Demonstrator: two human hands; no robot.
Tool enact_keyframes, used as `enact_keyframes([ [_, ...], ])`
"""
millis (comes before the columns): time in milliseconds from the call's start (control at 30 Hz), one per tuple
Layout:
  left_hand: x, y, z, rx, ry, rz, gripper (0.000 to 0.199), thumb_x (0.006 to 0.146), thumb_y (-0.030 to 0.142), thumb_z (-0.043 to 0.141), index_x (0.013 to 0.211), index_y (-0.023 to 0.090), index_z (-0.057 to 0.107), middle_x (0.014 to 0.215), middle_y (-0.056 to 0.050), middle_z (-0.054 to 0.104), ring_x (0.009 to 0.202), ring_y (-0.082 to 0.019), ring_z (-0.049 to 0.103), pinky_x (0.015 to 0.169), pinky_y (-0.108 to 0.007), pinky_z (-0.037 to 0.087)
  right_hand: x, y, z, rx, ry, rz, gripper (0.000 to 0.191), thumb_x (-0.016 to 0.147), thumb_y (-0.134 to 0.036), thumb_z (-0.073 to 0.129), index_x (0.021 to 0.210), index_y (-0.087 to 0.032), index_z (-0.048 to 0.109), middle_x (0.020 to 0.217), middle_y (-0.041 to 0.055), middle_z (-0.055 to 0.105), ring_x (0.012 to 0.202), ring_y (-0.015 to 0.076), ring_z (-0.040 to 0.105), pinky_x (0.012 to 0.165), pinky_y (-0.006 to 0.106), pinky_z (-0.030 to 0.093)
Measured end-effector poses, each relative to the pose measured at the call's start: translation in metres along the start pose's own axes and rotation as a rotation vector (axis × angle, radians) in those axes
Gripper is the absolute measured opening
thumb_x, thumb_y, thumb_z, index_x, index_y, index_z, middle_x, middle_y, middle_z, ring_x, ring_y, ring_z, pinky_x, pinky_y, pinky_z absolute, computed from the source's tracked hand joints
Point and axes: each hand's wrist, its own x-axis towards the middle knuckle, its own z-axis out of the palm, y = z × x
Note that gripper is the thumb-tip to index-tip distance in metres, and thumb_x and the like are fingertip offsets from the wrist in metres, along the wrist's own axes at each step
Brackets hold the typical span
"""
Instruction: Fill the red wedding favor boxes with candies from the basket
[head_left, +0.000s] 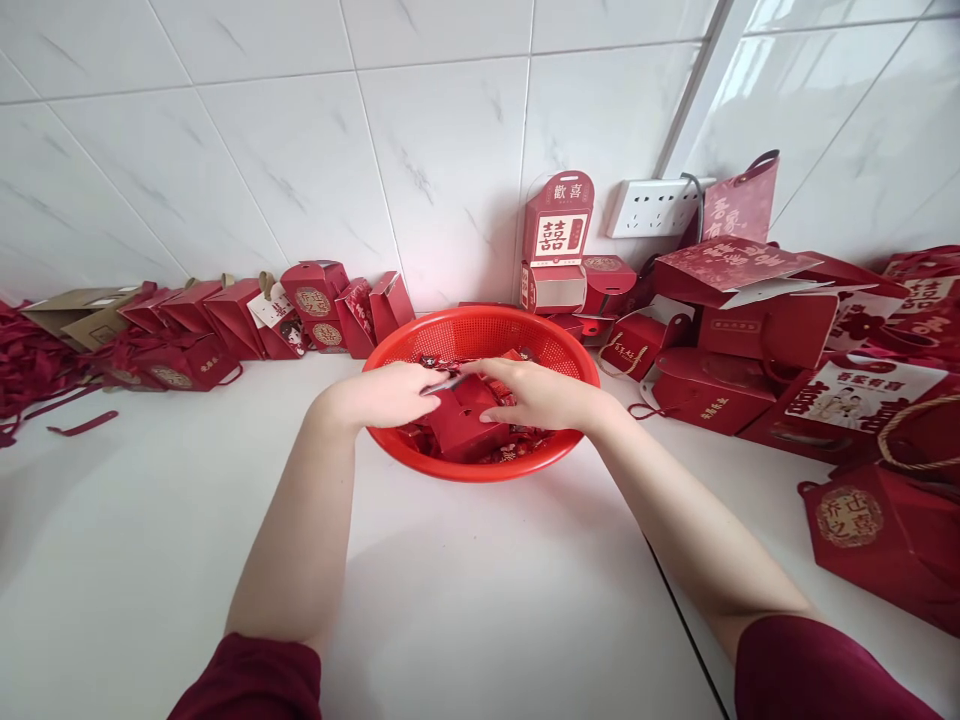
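Note:
A round red plastic basket [480, 472] with perforated sides stands on the white counter near the wall. Small wrapped sweets [517, 447] in red wrappers lie inside it. On top of them sits a red gift box [466, 425], between my two hands. My left hand [397, 393] reaches over the basket's left side, its fingers bent around the box's upper left edge. From the right, my right hand [532, 393] holds the box's upper right side, thumb toward its front and fingers across the top. The fingertips at the back are partly hidden.
Red gift boxes [322, 305] line the wall at left, beside a heap of dark red ribbons [34, 360]. At right, many more boxes [720, 390] are piled up. A white power strip [652, 208] is on the wall. A dark seam [686, 625] crosses the counter.

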Motion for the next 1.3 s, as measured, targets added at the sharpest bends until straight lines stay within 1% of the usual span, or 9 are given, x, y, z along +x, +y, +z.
enact_keyframes([
  [133, 0.004, 0.015, 0.009, 0.016, -0.023, -0.008, 0.072, 0.084, 0.059, 0.054, 0.142, 0.018, 0.050, 0.134, -0.014, 0.062, 0.113, -0.032, 0.063, 0.088, -0.034, 0.049, -0.001, 0.000, -0.003, -0.046, -0.054, -0.044, 0.033, 0.095, -0.030, 0.058, 0.127, -0.027, 0.065, 0.149, 0.0061, 0.051, 0.127, 0.0278, 0.057, 0.105, 0.042, 0.045],
  [333, 0.024, 0.011, 0.021, 0.029, -0.040, 0.031, 0.114, 0.068, 0.060, 0.071, 0.159, 0.016, 0.018, 0.161, -0.018, 0.032, 0.139, -0.037, 0.044, 0.104, -0.039, 0.044, -0.001, 0.002, -0.001, -0.055, -0.089, 0.006, 0.042, 0.095, -0.042, 0.057, 0.135, -0.027, 0.063, 0.160, 0.0089, 0.037, 0.138, 0.0316, 0.048, 0.114, 0.047, 0.038],
  [467, 0.030, 0.001, 0.020, -0.005, 0.024, 0.105, 0.102, 0.070, 0.056, 0.072, 0.156, 0.022, 0.030, 0.154, -0.015, 0.043, 0.135, -0.036, 0.048, 0.101, -0.038, 0.047, -0.002, 0.002, -0.003, -0.059, -0.093, 0.024, 0.045, 0.097, -0.041, 0.055, 0.140, -0.029, 0.057, 0.159, 0.0095, 0.036, 0.139, 0.0320, 0.045, 0.113, 0.051, 0.038],
  [567, 0.023, -0.005, 0.012, -0.061, 0.162, 0.195, 0.088, 0.073, 0.050, 0.071, 0.152, 0.025, 0.039, 0.151, -0.011, 0.048, 0.134, -0.033, 0.049, 0.104, -0.037, 0.046, -0.005, 0.000, -0.008, -0.055, 0.016, -0.042, 0.045, 0.097, -0.041, 0.057, 0.140, -0.029, 0.058, 0.162, 0.0100, 0.031, 0.145, 0.0332, 0.038, 0.116, 0.052, 0.036],
  [700, -0.002, -0.007, -0.005, -0.207, 0.431, 0.355, 0.074, 0.079, 0.046, 0.070, 0.147, 0.025, 0.046, 0.151, -0.005, 0.048, 0.136, -0.027, 0.047, 0.111, -0.034, 0.041, -0.010, -0.010, -0.019, 0.007, 0.178, -0.229, 0.055, 0.095, -0.045, 0.062, 0.146, -0.029, 0.052, 0.164, 0.0079, 0.028, 0.151, 0.0309, 0.026, 0.120, 0.049, 0.030],
  [833, -0.039, 0.001, -0.014, -0.181, 0.538, 0.402, 0.073, 0.078, 0.049, 0.072, 0.144, 0.027, 0.050, 0.146, -0.004, 0.052, 0.133, -0.030, 0.049, 0.111, -0.036, 0.041, -0.020, -0.032, -0.026, 0.034, 0.265, -0.298, 0.051, 0.096, -0.045, 0.060, 0.145, -0.032, 0.052, 0.164, 0.0036, 0.027, 0.150, 0.0303, 0.027, 0.121, 0.051, 0.028],
  [1000, -0.073, 0.019, -0.010, -0.085, 0.342, 0.305, 0.067, 0.078, 0.055, 0.071, 0.139, 0.036, 0.054, 0.141, 0.000, 0.054, 0.127, -0.030, 0.053, 0.102, -0.033, 0.048, -0.032, -0.055, -0.028, 0.016, 0.151, -0.410, 0.060, 0.089, -0.046, 0.070, 0.144, -0.030, 0.051, 0.157, 0.0057, 0.039, 0.147, 0.0305, 0.034, 0.120, 0.048, 0.032],
  [1133, -0.078, 0.025, -0.008, -0.097, 0.212, 0.249, 0.071, 0.072, 0.060, 0.073, 0.137, 0.040, 0.055, 0.135, 0.000, 0.057, 0.122, -0.032, 0.056, 0.093, -0.033, 0.052, -0.034, -0.059, -0.025, -0.015, 0.099, -0.441, 0.050, 0.091, -0.045, 0.067, 0.138, -0.031, 0.059, 0.160, 0.0043, 0.035, 0.144, 0.0314, 0.039, 0.119, 0.048, 0.035],
  [1300, -0.076, 0.021, -0.010, -0.106, 0.209, 0.244, 0.078, 0.072, 0.062, 0.073, 0.143, 0.039, 0.051, 0.142, -0.002, 0.052, 0.130, -0.036, 0.049, 0.101, -0.038, 0.049, -0.032, -0.057, -0.021, -0.001, 0.117, -0.440, 0.046, 0.093, -0.044, 0.066, 0.136, -0.028, 0.063, 0.157, 0.0048, 0.040, 0.142, 0.0290, 0.042, 0.117, 0.045, 0.039],
])
